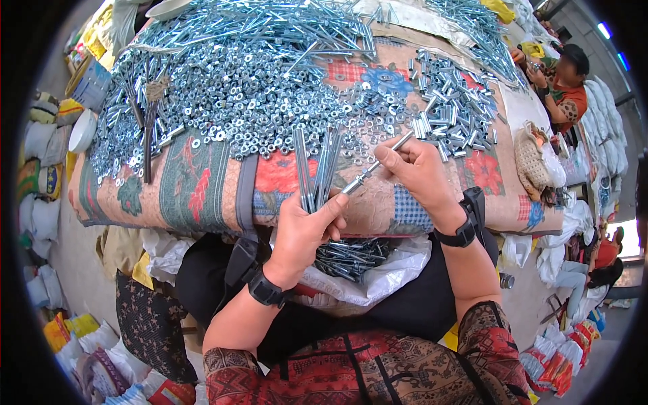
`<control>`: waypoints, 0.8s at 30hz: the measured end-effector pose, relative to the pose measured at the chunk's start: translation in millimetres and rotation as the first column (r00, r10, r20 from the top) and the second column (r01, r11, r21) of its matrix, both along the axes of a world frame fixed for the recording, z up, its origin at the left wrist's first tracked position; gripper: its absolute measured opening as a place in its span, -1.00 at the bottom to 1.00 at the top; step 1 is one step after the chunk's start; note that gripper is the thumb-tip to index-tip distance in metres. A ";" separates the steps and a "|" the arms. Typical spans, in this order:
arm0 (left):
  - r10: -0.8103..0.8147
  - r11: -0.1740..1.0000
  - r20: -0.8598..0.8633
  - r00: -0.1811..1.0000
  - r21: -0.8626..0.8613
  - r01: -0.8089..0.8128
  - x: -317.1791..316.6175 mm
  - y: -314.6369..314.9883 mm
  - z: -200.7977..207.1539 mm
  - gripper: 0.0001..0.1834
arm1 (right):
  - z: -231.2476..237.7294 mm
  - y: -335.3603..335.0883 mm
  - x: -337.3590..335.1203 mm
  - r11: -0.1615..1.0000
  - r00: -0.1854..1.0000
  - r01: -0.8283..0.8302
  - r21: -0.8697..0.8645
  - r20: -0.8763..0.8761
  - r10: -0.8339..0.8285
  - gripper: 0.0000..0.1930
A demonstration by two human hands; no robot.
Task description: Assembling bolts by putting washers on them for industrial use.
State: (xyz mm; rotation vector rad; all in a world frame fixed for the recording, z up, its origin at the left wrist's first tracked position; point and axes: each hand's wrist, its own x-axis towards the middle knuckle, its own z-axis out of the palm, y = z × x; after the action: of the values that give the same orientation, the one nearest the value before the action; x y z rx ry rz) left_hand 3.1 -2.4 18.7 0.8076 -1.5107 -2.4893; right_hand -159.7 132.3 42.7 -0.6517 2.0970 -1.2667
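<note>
Two hands, one long bolt [374,167] above the patchwork-covered table [202,182].
Your left hand [304,233] closes its fingers around a bundle of rods [317,169]; your right hand [418,172] pinches the bolt's upper end, with heaped nuts [256,94] beyond.

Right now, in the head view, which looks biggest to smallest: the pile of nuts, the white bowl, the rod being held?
1. Pile of nuts
2. Rod and white bowl: alike in length, unsure.
</note>
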 end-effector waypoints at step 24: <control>-0.037 0.990 0.049 0.998 -0.138 0.043 0.8 6.9 -0.5 -0.77 | -15.6 3.7 23.0 0.986 0.997 -0.053 -0.155 0.039 0.059 -0.76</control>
State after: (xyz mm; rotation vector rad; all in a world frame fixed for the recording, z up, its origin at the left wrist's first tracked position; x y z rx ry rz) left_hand 3.9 4.5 18.2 0.8242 -1.7099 -2.3759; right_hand -136.8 136.0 27.2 -0.7383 1.9461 -1.4088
